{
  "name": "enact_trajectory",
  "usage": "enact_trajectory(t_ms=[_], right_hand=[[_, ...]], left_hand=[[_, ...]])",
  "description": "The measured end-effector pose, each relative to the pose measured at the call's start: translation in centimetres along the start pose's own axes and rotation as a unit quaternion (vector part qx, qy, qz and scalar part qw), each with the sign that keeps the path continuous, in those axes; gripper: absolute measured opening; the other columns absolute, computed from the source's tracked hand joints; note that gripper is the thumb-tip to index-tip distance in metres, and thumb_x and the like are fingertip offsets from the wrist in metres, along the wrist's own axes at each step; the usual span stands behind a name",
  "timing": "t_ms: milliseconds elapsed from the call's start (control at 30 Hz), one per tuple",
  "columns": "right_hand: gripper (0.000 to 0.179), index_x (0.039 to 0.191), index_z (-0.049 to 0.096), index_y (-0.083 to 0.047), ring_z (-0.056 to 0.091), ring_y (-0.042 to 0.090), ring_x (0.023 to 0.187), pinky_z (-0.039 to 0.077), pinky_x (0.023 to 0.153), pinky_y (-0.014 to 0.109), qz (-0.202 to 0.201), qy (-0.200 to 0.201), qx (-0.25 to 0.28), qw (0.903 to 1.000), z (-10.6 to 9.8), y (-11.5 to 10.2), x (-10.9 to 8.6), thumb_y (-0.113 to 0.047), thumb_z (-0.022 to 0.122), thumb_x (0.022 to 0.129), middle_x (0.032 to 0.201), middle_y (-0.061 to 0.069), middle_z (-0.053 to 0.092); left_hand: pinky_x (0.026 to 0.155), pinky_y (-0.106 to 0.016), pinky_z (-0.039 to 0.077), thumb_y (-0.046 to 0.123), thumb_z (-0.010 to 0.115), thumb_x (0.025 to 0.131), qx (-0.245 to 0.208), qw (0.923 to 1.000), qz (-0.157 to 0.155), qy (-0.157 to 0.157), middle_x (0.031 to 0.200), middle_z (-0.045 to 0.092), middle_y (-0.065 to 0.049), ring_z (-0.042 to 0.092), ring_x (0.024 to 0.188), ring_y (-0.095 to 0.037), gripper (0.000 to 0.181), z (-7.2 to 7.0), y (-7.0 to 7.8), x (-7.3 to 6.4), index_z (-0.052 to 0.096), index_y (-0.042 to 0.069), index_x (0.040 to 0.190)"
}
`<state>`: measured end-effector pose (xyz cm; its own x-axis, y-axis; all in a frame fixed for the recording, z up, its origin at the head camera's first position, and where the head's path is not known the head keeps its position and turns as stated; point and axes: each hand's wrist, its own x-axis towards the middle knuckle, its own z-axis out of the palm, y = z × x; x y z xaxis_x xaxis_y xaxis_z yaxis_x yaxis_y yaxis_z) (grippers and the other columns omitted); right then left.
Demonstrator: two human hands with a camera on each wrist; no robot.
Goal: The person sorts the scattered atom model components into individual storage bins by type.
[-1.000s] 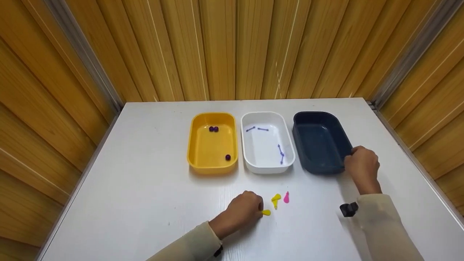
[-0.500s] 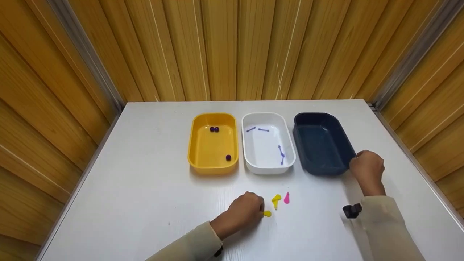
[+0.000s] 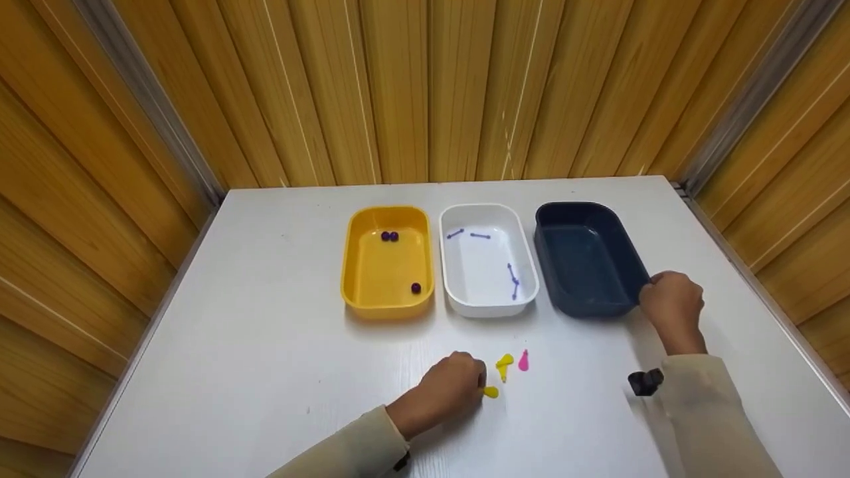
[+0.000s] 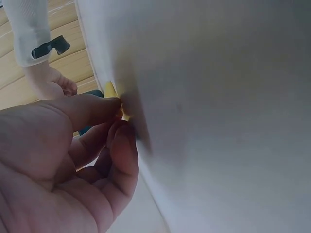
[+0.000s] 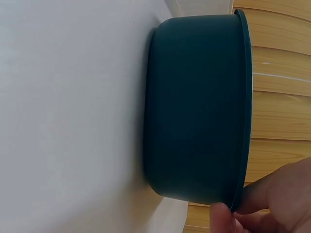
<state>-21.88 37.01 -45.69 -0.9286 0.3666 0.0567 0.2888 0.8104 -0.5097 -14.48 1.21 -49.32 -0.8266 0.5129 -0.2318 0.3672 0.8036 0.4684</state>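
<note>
My left hand [image 3: 441, 392] pinches a small yellow teardrop-shaped piece [image 3: 491, 392] low over the white table; its round end sticks out past the fingertips. In the left wrist view thumb and fingertips meet on the yellow piece [image 4: 110, 91], hiding its thin end. Just beyond lie more yellow pieces [image 3: 505, 362], overlapping, and a pink piece [image 3: 524, 360] of like shape. My right hand [image 3: 673, 309] grips the near right corner of a dark blue tray [image 3: 591, 309]. Seen from the right wrist, thumb and fingers pinch the rim of this tray [image 5: 199, 107], which stands on the table.
Left of the dark tray stand a white tray [image 3: 488, 310] with several thin purple sticks [image 3: 481, 236] and a yellow tray [image 3: 388, 312] with purple beads [image 3: 416, 288]. Wood-look panels [image 3: 398, 93] enclose the table [image 3: 265, 345] at the back and both sides.
My right hand has shifted slightly to the right along the dark tray's corner, still gripping it. The left hand, with its yellow piece, has barely moved.
</note>
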Motion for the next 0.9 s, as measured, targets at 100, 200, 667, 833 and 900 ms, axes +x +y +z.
enact_trajectory(t_ms=[100,200,667,833,900], right_hand=[[0.042,0.112,0.066,0.018,0.054,0.062,0.11,0.044,0.093,0.068,0.008,-0.008,0.001,0.9999,0.0,0.1,0.0,-0.008,0.043,0.089,0.118,0.039,0.064],[0.042,0.114,0.065,0.019,0.054,0.061,0.111,0.043,0.095,0.068,0.013,-0.015,0.004,0.9998,0.0,0.1,0.1,-0.008,0.043,0.091,0.12,0.04,0.063],[0.043,0.12,0.06,0.022,0.053,0.06,0.113,0.043,0.097,0.066,0.019,-0.024,0.007,0.9995,-0.1,-0.1,0.1,-0.008,0.043,0.094,0.122,0.042,0.06],[0.042,0.119,0.06,0.021,0.054,0.059,0.112,0.043,0.095,0.064,0.027,-0.027,0.013,0.9992,-0.1,-0.1,0.1,-0.008,0.044,0.094,0.121,0.041,0.061],[0.042,0.119,0.06,0.021,0.054,0.058,0.111,0.044,0.094,0.064,0.029,-0.027,0.013,0.9991,0.0,-0.1,0.1,-0.008,0.044,0.094,0.121,0.042,0.061]], left_hand=[[0.066,-0.023,0.049,0.011,0.07,0.092,0.012,0.9999,0.004,0.006,0.078,0.063,0.001,0.05,0.068,-0.009,0.008,0.1,0.0,0.0,0.077,0.009,0.092],[0.064,-0.023,0.05,0.011,0.069,0.092,0.02,0.9996,0.007,0.015,0.077,0.064,0.0,0.051,0.067,-0.009,0.006,0.1,0.0,0.0,0.075,0.008,0.091],[0.062,-0.018,0.05,0.006,0.068,0.09,-0.022,0.999,0.015,0.037,0.076,0.067,0.0,0.052,0.065,-0.007,0.006,-1.0,0.3,0.6,0.073,0.006,0.091],[0.058,-0.016,0.044,0.004,0.066,0.089,-0.01,0.9948,0.059,0.083,0.07,0.064,0.0,0.049,0.062,-0.007,0.008,-1.7,0.6,1.2,0.072,0.006,0.083],[0.056,-0.015,0.043,0.004,0.067,0.088,-0.011,0.9931,0.066,0.096,0.069,0.064,0.001,0.049,0.061,-0.006,0.009,-2.0,0.8,1.5,0.072,0.007,0.082]])
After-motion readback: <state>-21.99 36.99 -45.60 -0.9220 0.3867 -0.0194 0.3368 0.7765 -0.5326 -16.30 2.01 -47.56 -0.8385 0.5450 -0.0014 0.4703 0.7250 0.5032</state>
